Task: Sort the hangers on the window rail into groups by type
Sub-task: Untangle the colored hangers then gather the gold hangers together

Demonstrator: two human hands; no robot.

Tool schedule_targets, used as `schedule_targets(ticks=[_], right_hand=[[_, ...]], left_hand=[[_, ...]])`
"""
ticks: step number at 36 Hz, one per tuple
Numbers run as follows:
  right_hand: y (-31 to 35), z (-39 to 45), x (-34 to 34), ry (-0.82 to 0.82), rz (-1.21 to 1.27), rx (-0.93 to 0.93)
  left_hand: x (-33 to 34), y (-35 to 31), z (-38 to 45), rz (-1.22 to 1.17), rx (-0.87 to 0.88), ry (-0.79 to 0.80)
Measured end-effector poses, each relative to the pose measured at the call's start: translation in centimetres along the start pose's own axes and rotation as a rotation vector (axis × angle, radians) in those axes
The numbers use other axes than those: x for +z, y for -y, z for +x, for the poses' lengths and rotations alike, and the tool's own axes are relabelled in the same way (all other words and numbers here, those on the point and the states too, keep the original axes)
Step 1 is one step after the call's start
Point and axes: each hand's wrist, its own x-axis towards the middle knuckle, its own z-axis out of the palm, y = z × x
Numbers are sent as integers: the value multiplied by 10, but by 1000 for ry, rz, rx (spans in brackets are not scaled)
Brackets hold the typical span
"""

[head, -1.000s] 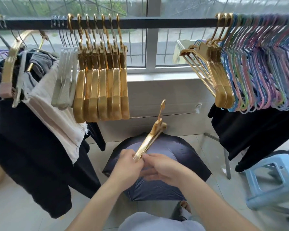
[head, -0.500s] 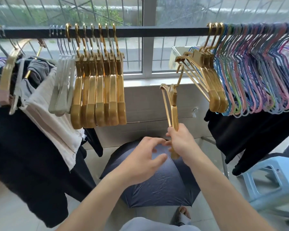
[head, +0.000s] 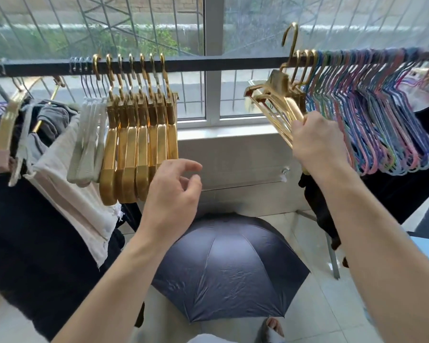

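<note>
Gold, glossy and hard: one gold hanger [head: 286,105] pinched at its lower end by curled fingers [head: 307,125] of the right hand [head: 316,141], hook raised above the dark window rail [head: 208,64], not yet over it. Held just left of a small gold trio [head: 305,70] already hung at the right, beside a dense run of thin coloured hangers [head: 382,125], wiry and looped, in blues, pinks and greens. Far left along the rail: a tight row of broad gold hangers [head: 139,144], thick-shouldered and mirror-bright, next to pale grey hangers [head: 89,144] with a matt, soft look. Left hand [head: 174,191] free between the groups, fingers loosely spread and half curled, holding nothing.

Likely trouble: hook missing the rail and slipping from so low a grip, smooth metal offering little friction; then a fall onto the open dark umbrella [head: 228,268] on the floor below. Also possible: hook snagging the neighbouring gold hooks, or the held frame tangling with the wiry coloured loops. Draped clothes [head: 60,194] at left unaffected, probably.
</note>
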Motion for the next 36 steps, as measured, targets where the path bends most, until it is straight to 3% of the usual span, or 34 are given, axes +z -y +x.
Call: schedule_targets(ticks=[3,12,16,28,36], right_hand=[[3,20,3,59,-137,-5],[3,27,17,96,-22,-4],[-3,23,28,107,-79,-17],[-14,8,30,63,-230,-113],[-28,-1,40,-56,-304,-162]], left_hand=[[0,1,-3,22,1,-23],[0,-1,-8,9,-55,-35],[-3,-2,-11,2,-56,-30],[-3,1,-13,28,-50,-4],[-1,1,-10,30,-54,1]])
